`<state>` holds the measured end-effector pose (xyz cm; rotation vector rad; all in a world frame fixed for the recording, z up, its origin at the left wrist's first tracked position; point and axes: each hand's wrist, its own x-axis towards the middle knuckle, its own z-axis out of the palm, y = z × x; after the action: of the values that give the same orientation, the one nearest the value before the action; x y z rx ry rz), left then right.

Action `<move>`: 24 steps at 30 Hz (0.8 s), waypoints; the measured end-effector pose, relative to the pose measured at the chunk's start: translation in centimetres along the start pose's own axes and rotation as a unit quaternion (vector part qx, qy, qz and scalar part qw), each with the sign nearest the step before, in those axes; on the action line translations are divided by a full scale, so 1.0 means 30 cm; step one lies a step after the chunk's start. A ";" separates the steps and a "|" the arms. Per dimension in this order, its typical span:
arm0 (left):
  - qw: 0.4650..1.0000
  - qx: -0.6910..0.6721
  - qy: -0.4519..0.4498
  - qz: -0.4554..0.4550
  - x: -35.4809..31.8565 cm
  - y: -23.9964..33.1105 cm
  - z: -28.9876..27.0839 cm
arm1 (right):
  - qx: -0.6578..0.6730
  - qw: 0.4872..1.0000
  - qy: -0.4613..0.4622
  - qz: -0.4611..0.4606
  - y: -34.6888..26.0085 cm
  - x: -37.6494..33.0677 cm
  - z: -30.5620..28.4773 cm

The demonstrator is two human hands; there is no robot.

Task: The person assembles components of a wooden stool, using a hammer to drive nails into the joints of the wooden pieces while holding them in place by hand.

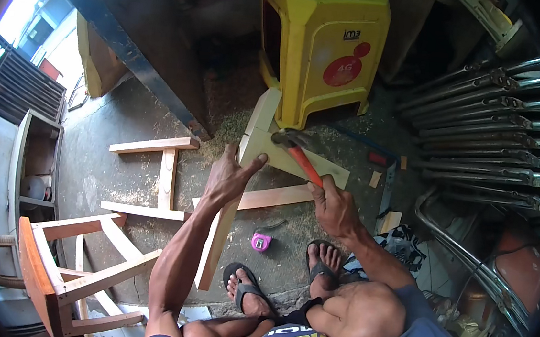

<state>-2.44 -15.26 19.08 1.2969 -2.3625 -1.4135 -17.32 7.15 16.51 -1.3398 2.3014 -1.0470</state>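
Observation:
My left hand (229, 172) grips a long pale wooden board (213, 251) near its joint, thumb on the near face and fingers along the left edge. A shorter wooden crosspiece (328, 169) runs off to the right from that board. In my right hand (336, 207) is a hammer (306, 164) with an orange handle, held by the lower handle. The hammer's dark, slightly blurred head lies over the crosspiece close to the joint; whether it touches the wood I cannot tell. Another light wooden strip (273, 198) shows behind the long board, beneath my hands.
An H-shaped wooden frame (167, 178) lies on the concrete floor to the left. Nearer stands a partly built wooden stool (89, 261). A pink tape measure (261, 242) rests by my feet. Ahead is a yellow plastic stool (333, 51); stacked metal chair frames (495, 125) line the right.

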 end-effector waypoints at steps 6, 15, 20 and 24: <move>0.999 0.024 0.020 0.037 -0.037 -0.029 0.010 | 0.061 0.988 0.115 -0.083 -0.009 -0.030 0.023; 0.985 0.126 0.073 0.088 0.041 -0.014 -0.018 | 0.085 0.993 0.076 0.044 0.088 -0.093 0.006; 0.949 0.262 0.092 0.152 0.073 -0.072 -0.027 | 0.127 0.987 0.061 0.073 0.095 -0.114 0.089; 0.943 0.266 0.059 0.192 0.125 -0.031 0.072 | 0.052 0.996 0.061 0.039 0.050 -0.106 -0.058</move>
<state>-5.25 -16.63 15.97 0.8830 -2.8117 -0.5936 -17.56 11.06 16.31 -1.1663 2.3295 -1.2346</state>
